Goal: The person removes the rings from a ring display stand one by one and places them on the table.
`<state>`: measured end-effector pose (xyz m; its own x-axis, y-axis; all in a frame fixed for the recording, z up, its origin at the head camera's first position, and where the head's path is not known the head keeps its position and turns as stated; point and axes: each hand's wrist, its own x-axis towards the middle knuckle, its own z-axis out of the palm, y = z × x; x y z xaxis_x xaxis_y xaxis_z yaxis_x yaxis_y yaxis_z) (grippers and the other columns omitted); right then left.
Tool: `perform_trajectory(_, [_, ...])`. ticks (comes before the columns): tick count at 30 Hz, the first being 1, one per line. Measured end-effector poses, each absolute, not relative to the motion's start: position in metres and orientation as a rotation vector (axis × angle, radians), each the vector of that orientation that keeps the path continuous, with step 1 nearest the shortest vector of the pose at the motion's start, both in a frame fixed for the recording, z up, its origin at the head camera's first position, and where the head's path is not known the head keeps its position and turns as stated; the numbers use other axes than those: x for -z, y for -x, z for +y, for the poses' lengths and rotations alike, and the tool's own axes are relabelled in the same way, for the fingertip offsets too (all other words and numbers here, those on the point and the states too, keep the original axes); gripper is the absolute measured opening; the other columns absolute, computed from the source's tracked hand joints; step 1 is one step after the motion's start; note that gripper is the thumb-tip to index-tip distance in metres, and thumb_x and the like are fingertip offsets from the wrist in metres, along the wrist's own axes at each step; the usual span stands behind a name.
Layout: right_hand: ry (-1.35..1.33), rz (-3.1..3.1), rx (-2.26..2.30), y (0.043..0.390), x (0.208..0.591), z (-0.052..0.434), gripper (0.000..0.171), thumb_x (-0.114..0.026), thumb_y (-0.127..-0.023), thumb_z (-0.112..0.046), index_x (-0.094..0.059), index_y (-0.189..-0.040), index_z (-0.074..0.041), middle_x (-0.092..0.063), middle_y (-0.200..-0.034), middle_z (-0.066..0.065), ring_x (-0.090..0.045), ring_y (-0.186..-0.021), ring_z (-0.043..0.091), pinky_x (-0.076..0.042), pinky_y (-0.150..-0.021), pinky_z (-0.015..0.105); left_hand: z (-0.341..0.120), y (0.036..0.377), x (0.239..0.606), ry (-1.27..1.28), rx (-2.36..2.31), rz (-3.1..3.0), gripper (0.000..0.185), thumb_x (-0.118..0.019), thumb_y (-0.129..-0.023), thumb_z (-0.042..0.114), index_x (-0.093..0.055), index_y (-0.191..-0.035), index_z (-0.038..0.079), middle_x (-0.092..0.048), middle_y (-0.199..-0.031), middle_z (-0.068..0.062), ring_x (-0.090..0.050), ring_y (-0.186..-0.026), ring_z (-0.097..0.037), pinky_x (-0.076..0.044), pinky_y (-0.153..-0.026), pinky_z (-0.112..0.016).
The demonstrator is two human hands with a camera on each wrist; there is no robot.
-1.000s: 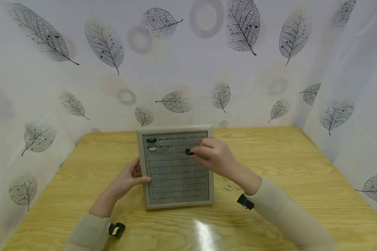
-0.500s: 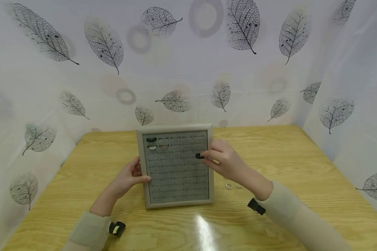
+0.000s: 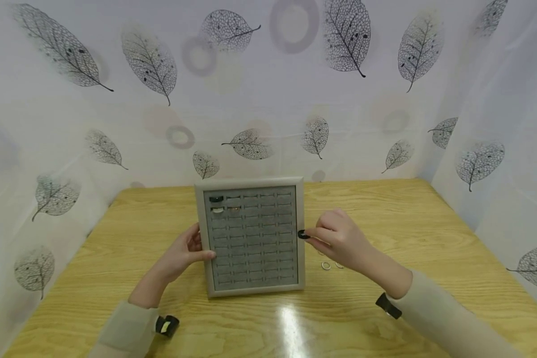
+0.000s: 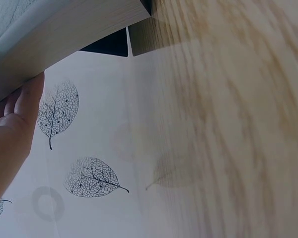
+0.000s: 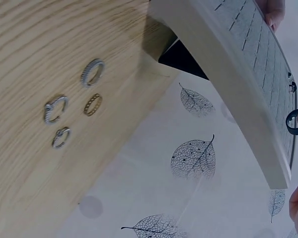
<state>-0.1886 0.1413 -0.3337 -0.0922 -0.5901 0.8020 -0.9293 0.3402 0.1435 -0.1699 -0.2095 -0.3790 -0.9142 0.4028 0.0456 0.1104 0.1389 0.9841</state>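
A ring display board (image 3: 255, 248), grey slotted padding in a pale frame, stands tilted back on the wooden table in the head view. My left hand (image 3: 176, 256) grips its left edge, thumb on the front and fingers behind. Beside the right edge, my right hand (image 3: 342, 241) pinches a black ring (image 3: 303, 234) between thumb and fingertips. That black ring (image 5: 292, 122) also shows in the right wrist view. At the board's upper left sit another black ring (image 3: 216, 199), a pale ring (image 3: 217, 210) and a thin gold-toned ring (image 3: 234, 208).
Several loose rings lie on the table right of the board, among them a silver ring (image 5: 92, 72) and a gold-toned ring (image 5: 93, 104). A dark support (image 5: 185, 60) props the board from behind. A leaf-patterned curtain (image 3: 259, 89) borders the table's back and sides.
My right hand has drawn the black ring away from the board's slots, moving right and down to the frame's right edge. The left hand and the board have stayed put.
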Motion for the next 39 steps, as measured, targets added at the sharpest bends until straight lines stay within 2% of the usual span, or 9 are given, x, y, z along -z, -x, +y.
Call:
perform_trajectory(9, [-1.369, -1.812, -0.457, 0.182, 0.348, 0.164, 0.032, -0.050, -0.091, -0.023, -0.067, -0.070, -0.005, -0.043, -0.062, -0.003, -0.036, -0.055, 0.012, -0.022, -0.053, 0.024, -0.209, 0.170, 0.378, -0.506, -1.850, 2.191, 0.078, -0.066, -0.078, 0.005, -0.016, -0.137, -0.004, -0.047, -0.115, -0.022, -0.054, -0.097, -0.018, -0.046, -0.078, -0.030])
perform_trajectory(16, [-1.393, -1.922, -0.352, 0.177, 0.368, 0.177, 0.035, -0.045, -0.093, -0.025, -0.066, -0.071, -0.008, -0.044, -0.063, -0.004, -0.039, -0.056, 0.012, -0.026, -0.055, 0.025, -0.209, 0.169, 0.378, -0.477, -1.853, 2.191, 0.079, -0.067, -0.077, 0.007, -0.017, -0.138, -0.002, -0.046, -0.117, -0.024, -0.054, -0.098, -0.020, -0.046, -0.079, -0.031])
perform_trajectory(18, [-1.405, -1.965, -0.321, 0.175, 0.373, 0.180, 0.028, -0.051, -0.090, -0.022, -0.066, -0.071, -0.009, -0.045, -0.065, -0.004, -0.041, -0.057, 0.011, -0.028, -0.055, 0.025, -0.209, 0.169, 0.378, -0.480, -1.855, 2.186, 0.079, -0.067, -0.078, 0.007, -0.017, -0.138, -0.002, -0.046, -0.117, -0.024, -0.053, -0.099, -0.021, -0.046, -0.079, -0.031])
perform_trajectory(21, [-1.429, -2.010, -0.279, 0.173, 0.380, 0.181, 0.007, -0.067, -0.075, -0.017, -0.067, -0.071, -0.011, -0.048, -0.067, -0.005, -0.044, -0.058, 0.009, -0.028, -0.055, 0.024, -0.209, 0.170, 0.378, -0.487, -1.855, 2.187, 0.078, -0.066, -0.078, 0.006, -0.017, -0.137, -0.003, -0.046, -0.116, -0.024, -0.053, -0.098, -0.022, -0.046, -0.079, -0.031])
perform_trajectory(22, [-1.434, -2.027, -0.262, 0.172, 0.382, 0.182, 0.006, -0.071, -0.069, -0.015, -0.067, -0.070, -0.012, -0.049, -0.067, -0.006, -0.045, -0.058, 0.009, -0.028, -0.055, 0.023, -0.209, 0.170, 0.378, -0.492, -1.852, 2.189, 0.078, -0.066, -0.078, 0.006, -0.017, -0.137, -0.004, -0.046, -0.116, -0.025, -0.053, -0.098, -0.022, -0.046, -0.079, -0.031])
perform_trajectory(23, [-1.439, -2.044, -0.245, 0.171, 0.383, 0.182, 0.011, -0.074, -0.062, -0.014, -0.066, -0.070, -0.013, -0.049, -0.067, -0.006, -0.045, -0.058, 0.008, -0.028, -0.055, 0.023, -0.209, 0.170, 0.378, -0.488, -1.850, 2.191, 0.078, -0.066, -0.078, 0.006, -0.017, -0.137, -0.003, -0.047, -0.116, -0.024, -0.054, -0.098, -0.021, -0.046, -0.079, -0.031])
perform_trajectory(25, [-1.447, -2.082, -0.207, 0.169, 0.386, 0.182, 0.018, -0.078, -0.056, -0.013, -0.065, -0.068, -0.013, -0.048, -0.066, -0.007, -0.043, -0.058, 0.008, -0.028, -0.056, 0.023, -0.209, 0.170, 0.379, -0.488, -1.842, 2.200, 0.078, -0.066, -0.078, 0.006, -0.017, -0.137, -0.003, -0.047, -0.115, -0.024, -0.054, -0.098, -0.021, -0.046, -0.078, -0.031])
perform_trajectory(30, [-1.449, -2.215, -0.097, 0.165, 0.393, 0.184, 0.019, -0.079, -0.058, -0.016, -0.062, -0.066, -0.016, -0.043, -0.064, -0.009, -0.040, -0.060, 0.007, -0.029, -0.058, 0.025, -0.210, 0.170, 0.379, -0.465, -1.837, 2.207, 0.079, -0.067, -0.077, 0.007, -0.018, -0.137, -0.001, -0.047, -0.116, -0.023, -0.053, -0.098, -0.022, -0.046, -0.078, -0.032])
perform_trajectory(39, [-1.461, -2.364, -0.041, 0.162, 0.397, 0.185, 0.021, -0.077, -0.059, -0.015, -0.057, -0.059, -0.018, -0.034, -0.061, -0.011, -0.033, -0.056, 0.006, -0.025, -0.058, 0.025, -0.210, 0.170, 0.379, -0.470, -1.838, 2.207, 0.079, -0.067, -0.077, 0.007, -0.017, -0.138, 0.001, -0.046, -0.117, -0.023, -0.053, -0.099, -0.024, -0.046, -0.079, -0.032])
